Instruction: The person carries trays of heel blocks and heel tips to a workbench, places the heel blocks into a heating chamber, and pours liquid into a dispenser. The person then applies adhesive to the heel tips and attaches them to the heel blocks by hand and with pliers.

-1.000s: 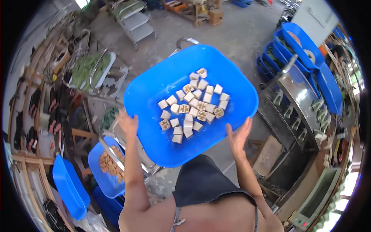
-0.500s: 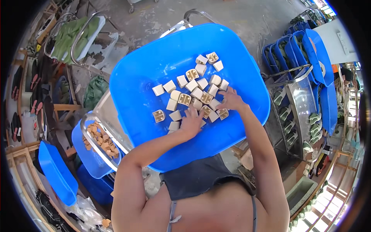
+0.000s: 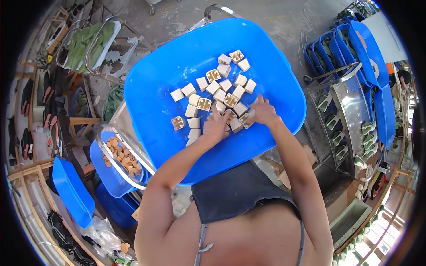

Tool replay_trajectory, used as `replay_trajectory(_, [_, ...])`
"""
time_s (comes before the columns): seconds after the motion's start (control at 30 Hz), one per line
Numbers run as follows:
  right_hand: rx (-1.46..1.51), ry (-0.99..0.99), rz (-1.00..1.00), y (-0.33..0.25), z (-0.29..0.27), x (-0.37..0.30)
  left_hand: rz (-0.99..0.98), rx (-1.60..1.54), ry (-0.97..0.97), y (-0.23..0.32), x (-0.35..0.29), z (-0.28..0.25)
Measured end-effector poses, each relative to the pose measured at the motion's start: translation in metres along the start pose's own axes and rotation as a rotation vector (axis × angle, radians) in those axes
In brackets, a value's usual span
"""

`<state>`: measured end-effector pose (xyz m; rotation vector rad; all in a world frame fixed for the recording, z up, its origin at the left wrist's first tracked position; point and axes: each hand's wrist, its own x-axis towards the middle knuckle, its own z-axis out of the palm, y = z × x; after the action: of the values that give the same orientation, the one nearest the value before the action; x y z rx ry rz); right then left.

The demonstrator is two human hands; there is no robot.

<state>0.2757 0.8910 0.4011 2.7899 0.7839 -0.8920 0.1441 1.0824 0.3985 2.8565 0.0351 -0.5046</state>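
**Loose cream heel blocks point(image 3: 219, 95) in a blue plastic tub point(image 3: 148, 95): light, hard, best pinched by the sides**

Blocks lie scattered over the tub's bottom, some smooth side up, others showing ribbed hollow ends. My left hand point(image 3: 216, 125) is down among the nearer ones, fingers spread; my right hand point(image 3: 265, 112) is at the right-hand edge of the spread, fingers bent beside the blocks. Whether either has one pinched I can't tell; my fingers hide it. Judging by the hollows: moulded plastic, light, stiff, unlikely to crush. Smooth walls may slip, so I'd grip two opposite sides, thumb against fingers, or hook a fingertip into a hollow. Faces could scuff.
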Motion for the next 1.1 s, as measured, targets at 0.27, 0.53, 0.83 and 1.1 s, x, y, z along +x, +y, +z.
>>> replay_trajectory(0.27, [0.114,-0.067,0.078,0.002,-0.010,0.001,0.131,0.084,0.037,-0.027,-0.023,0.021])
replay_trajectory(0.53, [0.034,-0.120,-0.042,-0.019,-0.013,-0.013,0.141,-0.016,-0.237,-0.042,-0.005,0.001])
replay_trajectory(0.83, [0.121,0.065,0.162,-0.045,0.014,-0.008,0.230,-0.130,-0.233,-0.055,-0.003,-0.003])
replay_trajectory(1.1, [0.464,0.059,0.599,-0.060,-0.001,-0.001,0.110,-0.341,-0.455,-0.069,0.005,-0.039])
